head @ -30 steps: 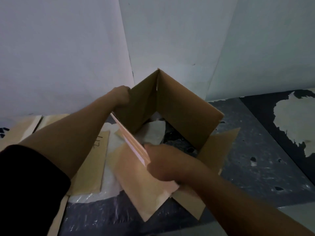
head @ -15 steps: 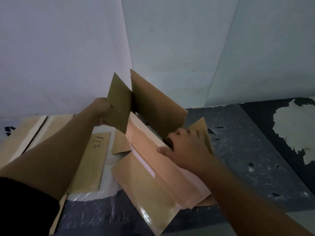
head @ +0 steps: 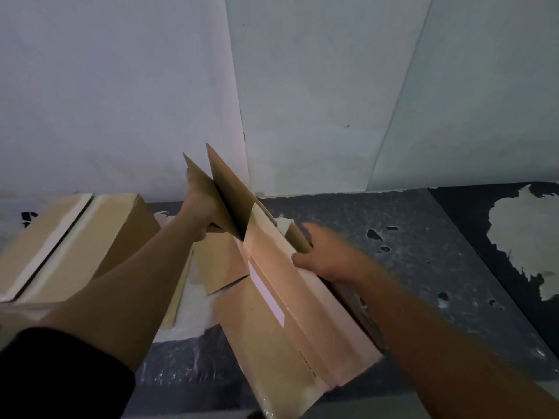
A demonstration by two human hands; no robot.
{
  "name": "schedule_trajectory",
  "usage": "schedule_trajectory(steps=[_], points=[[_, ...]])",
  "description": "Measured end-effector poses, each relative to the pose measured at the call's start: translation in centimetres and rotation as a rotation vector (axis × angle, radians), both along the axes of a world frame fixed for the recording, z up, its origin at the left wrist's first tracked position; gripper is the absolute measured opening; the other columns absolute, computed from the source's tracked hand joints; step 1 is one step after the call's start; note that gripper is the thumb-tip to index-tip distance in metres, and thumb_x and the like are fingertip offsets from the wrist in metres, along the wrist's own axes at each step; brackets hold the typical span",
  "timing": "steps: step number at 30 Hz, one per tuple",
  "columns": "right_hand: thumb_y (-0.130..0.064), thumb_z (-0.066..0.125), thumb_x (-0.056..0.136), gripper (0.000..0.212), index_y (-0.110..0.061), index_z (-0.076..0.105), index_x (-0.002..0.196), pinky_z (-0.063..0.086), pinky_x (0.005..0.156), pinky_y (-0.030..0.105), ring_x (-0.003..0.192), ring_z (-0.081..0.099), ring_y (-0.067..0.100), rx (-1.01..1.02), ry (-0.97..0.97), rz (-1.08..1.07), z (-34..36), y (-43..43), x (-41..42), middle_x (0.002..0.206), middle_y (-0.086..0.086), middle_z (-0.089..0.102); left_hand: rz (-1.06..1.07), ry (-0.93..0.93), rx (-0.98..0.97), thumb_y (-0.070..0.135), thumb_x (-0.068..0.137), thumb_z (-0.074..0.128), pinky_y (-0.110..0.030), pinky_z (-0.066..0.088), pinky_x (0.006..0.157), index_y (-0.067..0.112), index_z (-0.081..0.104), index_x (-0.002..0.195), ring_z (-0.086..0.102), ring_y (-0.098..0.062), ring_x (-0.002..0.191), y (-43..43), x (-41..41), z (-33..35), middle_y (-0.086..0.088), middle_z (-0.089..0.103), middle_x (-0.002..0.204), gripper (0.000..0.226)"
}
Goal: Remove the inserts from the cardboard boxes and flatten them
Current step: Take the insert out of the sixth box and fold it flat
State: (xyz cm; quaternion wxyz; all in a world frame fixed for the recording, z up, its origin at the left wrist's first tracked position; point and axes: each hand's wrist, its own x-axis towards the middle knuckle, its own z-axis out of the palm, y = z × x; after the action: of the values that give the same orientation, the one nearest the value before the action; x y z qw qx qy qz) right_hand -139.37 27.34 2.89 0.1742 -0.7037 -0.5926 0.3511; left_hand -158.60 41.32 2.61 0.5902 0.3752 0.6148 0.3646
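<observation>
I can read no text, number or brand from here: the pale strip (head: 266, 293) on the cardboard box (head: 302, 322) looks blank, and the small marks (head: 306, 359) near its lower edge are too blurred.

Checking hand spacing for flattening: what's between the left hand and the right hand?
Only the half-collapsed cardboard box: the left hand grips its raised flaps, the blurred right hand touches its folded side. Seen in the head view.

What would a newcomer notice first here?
A half-collapsed cardboard box at centre, flaps jutting toward the wall corner: the left hand grips a far flap, the blurred right hand meets its right edge. A taped, closed box sits at left on the chipped dark floor.
</observation>
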Motion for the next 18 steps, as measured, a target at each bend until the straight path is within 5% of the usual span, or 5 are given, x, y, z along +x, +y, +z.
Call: schedule_trajectory(steps=[2,6,10,14,18], points=[[-0.021,0.059,0.085,0.018,-0.020,0.058,0.103,0.044,0.067,0.030,0.077,0.055,0.014,0.019,-0.040,0.134,0.2,0.0,-1.1,0.095,0.002,0.061,-0.112,0.014,0.006,0.068,0.091,0.030,-0.053,0.057,0.077,0.023,0.044,0.125,0.062,-0.035,0.095,0.0,0.4,0.1,-0.010,0.061,0.110,0.059],[-0.016,0.050,0.088,0.033,-0.017,0.062,0.119,0.050,0.072,0.029,0.086,0.060,0.018,0.061,0.022,0.288,-0.4,-0.5,-2.8,0.106,0.004,0.067,-0.215,0.178,0.088,0.023,0.101,0.035,-0.047,0.059,0.057,0.020,0.042,0.133,0.065,-0.038,0.088,0.2,0.9,-0.4,-0.021,0.059,0.111,0.033],[-0.018,0.053,0.086,0.029,-0.008,0.063,0.111,0.054,0.078,0.038,0.088,0.062,0.025,0.049,0.010,0.292,-0.9,-0.2,-4.0,0.102,0.009,0.067,-0.227,0.152,0.090,0.031,0.098,0.047,-0.046,0.058,0.060,0.023,0.034,0.136,0.061,-0.033,0.085,-0.8,1.6,-0.1,-0.014,0.054,0.105,0.041],[-0.022,0.054,0.088,0.050,-0.010,0.038,0.134,0.052,0.085,0.042,0.101,0.057,0.026,-0.027,-0.031,0.235,-0.5,0.7,-4.8,0.123,0.012,0.054,-0.248,0.218,0.143,0.005,0.093,0.052,-0.055,0.057,0.071,0.048,-0.001,0.145,0.059,-0.034,0.086,-1.0,2.0,-0.5,-0.012,0.047,0.106,0.085],[-0.012,0.049,0.091,0.073,-0.017,0.008,0.151,0.049,0.077,0.034,0.107,0.055,0.028,-0.041,-0.039,0.214,-0.6,3.0,-5.6,0.135,0.016,0.047,-0.202,0.138,0.146,0.003,0.093,0.050,-0.058,0.056,0.076,0.048,0.007,0.143,0.058,-0.035,0.087,-1.5,2.6,-0.4,-0.015,0.048,0.117,0.079]])
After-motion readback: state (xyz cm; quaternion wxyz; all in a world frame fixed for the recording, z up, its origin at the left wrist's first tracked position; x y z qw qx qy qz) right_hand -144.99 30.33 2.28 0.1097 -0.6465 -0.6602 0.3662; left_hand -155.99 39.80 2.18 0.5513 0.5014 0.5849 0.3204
